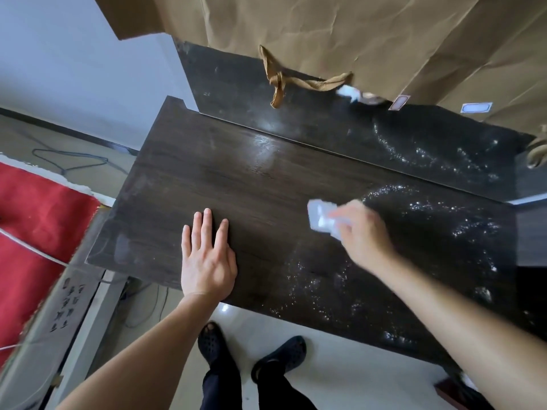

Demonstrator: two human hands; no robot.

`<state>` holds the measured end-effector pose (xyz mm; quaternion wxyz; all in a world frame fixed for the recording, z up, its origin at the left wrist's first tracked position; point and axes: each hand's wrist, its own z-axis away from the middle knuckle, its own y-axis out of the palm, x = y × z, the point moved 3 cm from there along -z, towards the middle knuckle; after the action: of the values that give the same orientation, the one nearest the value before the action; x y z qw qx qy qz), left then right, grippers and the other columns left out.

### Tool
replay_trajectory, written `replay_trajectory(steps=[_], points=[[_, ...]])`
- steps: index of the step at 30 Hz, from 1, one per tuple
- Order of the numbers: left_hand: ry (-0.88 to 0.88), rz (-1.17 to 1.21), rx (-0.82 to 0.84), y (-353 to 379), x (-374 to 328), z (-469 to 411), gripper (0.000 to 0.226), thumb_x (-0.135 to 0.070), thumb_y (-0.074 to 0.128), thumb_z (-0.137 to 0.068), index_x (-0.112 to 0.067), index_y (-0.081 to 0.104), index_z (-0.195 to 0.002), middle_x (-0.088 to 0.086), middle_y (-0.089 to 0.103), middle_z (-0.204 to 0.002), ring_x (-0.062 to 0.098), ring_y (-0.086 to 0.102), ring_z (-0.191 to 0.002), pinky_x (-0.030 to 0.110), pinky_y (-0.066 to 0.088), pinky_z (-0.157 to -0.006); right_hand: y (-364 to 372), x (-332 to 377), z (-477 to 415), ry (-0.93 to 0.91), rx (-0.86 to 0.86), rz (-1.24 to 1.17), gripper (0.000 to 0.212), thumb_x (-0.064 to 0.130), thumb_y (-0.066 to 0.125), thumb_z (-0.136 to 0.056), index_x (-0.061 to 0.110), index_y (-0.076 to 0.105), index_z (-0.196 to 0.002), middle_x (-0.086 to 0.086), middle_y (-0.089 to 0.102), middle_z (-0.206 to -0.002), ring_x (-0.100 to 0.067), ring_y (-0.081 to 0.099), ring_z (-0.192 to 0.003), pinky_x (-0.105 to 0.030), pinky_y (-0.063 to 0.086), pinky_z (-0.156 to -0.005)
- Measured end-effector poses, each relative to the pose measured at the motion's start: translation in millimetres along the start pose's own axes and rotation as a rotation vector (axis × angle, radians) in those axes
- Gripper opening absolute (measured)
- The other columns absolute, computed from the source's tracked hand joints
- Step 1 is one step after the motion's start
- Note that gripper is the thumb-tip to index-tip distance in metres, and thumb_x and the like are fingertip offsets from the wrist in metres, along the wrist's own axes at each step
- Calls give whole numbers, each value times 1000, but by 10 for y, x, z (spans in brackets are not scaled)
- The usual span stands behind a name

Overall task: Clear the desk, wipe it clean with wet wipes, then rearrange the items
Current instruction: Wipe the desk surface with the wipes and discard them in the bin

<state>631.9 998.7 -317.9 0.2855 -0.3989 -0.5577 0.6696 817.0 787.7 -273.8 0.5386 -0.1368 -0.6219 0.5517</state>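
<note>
Dark woodgrain desk (236, 179), wet-beaded; R hand (365, 236) fingers round white wipe (321, 217); L hand (207, 261) fingers straight, flat.

bare forearms (165, 344), dark trousers (219, 389), black perforated clogs (279, 358)

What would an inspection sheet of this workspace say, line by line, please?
Surface: dark wooden desk, wet streaks on its right half.
Job's things: wet wipe in the right hand.
Clutter: brown paper bag at the back.
Grippers: left hand flat on the desk; right hand holds the wet wipe.
Cables: dark cable on the floor, left.
Surroundings: red cloth at left.
</note>
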Motion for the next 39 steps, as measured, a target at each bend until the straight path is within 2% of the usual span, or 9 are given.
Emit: replay_trajectory(steps=[3, 7, 10, 13, 19, 24, 29, 33, 39], points=[[2, 1, -11, 15, 0, 13, 51, -23, 37, -88, -8, 48, -135, 22, 30, -151, 38, 20, -143, 52, 14, -117, 61, -16, -362, 135, -154, 80, 40, -8, 50, -80, 9, 64, -114, -16, 52, -106, -35, 54, -91, -34, 43, -75], [3, -9, -13, 35, 22, 7, 52, -25, 34, -88, -9, 47, -136, 22, 29, -151, 37, 19, -143, 50, 13, -118, 482, 176, 169, -81, -133, 80, 40, -11, 53, -80, 7, 64, -114, -13, 54, -97, -30, 52, -88, -30, 47, -74], [4, -9, -11, 43, 26, 14, 55, -27, 30, -88, -9, 47, -136, 22, 29, -151, 37, 19, -143, 51, 13, -118, 638, 290, 815, -262, 140, -75, 36, -6, 54, -85, 14, 68, -112, 2, 48, -92, -13, 48, -82, -5, 39, -73], [4, 3, -29, 39, 20, 11, 54, -27, 30, -88, -9, 48, -135, 22, 31, -150, 37, 20, -143, 52, 15, -117, 497, 242, 750, -226, 422, -142, 29, 8, 55, -89, 26, 72, -104, 11, 54, -90, -5, 52, -80, -18, 40, -71], [11, 18, -64, 59, 29, 18, 50, -23, 34, -88, -9, 49, -133, 21, 33, -150, 37, 21, -143, 51, 15, -117, 368, 266, -146, 87, -164, -75, 32, 1, 51, -87, 13, 69, -110, -12, 54, -96, -23, 52, -82, -20, 34, -68], [11, 29, -72, 60, 41, 20, 50, -23, 33, -88, -9, 49, -134, 21, 33, -150, 37, 21, -143, 51, 15, -117, 907, 470, 705, -267, 24, -42, 37, -1, 47, -87, 13, 63, -118, -6, 52, -96, -23, 50, -86, -36, 50, -72], [9, 40, -58, 50, 33, 19, 51, -24, 31, -88, -9, 48, -134, 21, 31, -151, 37, 20, -143, 52, 15, -117, 682, 328, 1160, -371, 332, -52, 38, -2, 55, -83, 24, 67, -108, 8, 46, -87, -12, 45, -80, -22, 36, -67], [16, 40, -62, 49, 35, 25, 50, -23, 33, -89, -9, 47, -135, 22, 29, -151, 37, 19, -143, 50, 12, -118, 144, 11, 409, -125, -121, 112, 24, -2, 58, -81, 11, 74, -93, -5, 62, -90, -30, 55, -83, -36, 43, -73], [21, 35, -60, 71, 52, 17, 49, -22, 34, -90, -8, 46, -135, 22, 28, -152, 38, 18, -143, 49, 11, -118, 335, -65, 883, -39, -183, 112, 17, -15, 59, -78, -3, 67, -87, -17, 58, -85, -34, 55, -78, -40, 47, -65]])
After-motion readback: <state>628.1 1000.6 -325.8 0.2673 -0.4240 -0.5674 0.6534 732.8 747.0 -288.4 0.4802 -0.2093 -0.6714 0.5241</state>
